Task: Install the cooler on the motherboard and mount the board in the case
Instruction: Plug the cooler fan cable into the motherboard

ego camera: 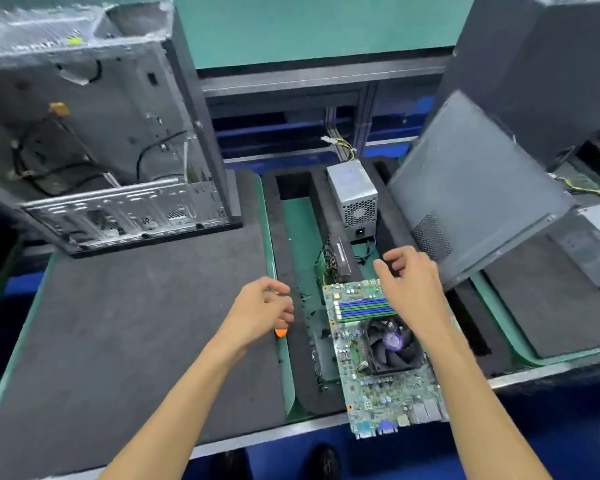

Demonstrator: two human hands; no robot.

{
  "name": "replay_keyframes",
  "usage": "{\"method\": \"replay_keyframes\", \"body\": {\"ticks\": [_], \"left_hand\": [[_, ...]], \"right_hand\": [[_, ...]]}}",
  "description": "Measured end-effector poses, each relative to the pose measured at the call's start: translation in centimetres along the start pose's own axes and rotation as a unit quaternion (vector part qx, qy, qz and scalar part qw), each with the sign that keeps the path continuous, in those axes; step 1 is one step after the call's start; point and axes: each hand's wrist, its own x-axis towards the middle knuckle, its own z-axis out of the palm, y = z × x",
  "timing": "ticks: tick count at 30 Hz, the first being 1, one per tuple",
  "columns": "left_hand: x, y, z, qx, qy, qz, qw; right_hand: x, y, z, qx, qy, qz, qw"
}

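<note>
Left grip [262, 308] pinches an orange-handled screwdriver [280, 331], right grip [407, 284] hovers loosely curled and empty above the motherboard [381, 386], whose cooler [392, 344] looks seated beneath it, so lifting the board toward the case [94, 140] seems next.

A motherboard [385, 362] is seen lying flat in the foam tray [291, 237], with a black fan cooler [392, 342] seated on it just below the blue memory sticks [366, 308]. An orange-handled tool [280, 330] is gripped in the left hand [260, 311]; the right hand [411, 282] is held above the board's far edge with fingers loosely curled, holding nothing. An open case [101, 133] is stood upright at far left, a power supply [354, 197] behind the board, and a grey side panel [475, 188] is leaned at right.
</note>
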Motion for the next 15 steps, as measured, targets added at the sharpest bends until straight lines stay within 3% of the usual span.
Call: {"method": "replay_keyframes", "body": {"ticks": [7, 12, 15], "left_hand": [[-1.8, 1.0, -11.3, -0.055, 0.099, 0.088, 0.990], [-1.8, 0.4, -21.1, -0.070, 0.182, 0.142, 0.971], [-0.7, -0.2, -26.7, -0.076, 0.259, 0.174, 0.947]], "right_hand": [[-0.7, -13.0, 7.2, 0.125, -0.041, -0.106, 0.986], [-1.3, -21.3, 12.8, 0.181, -0.055, -0.129, 0.973], [-0.7, -25.1, 15.6, 0.219, -0.023, -0.116, 0.969]]}}
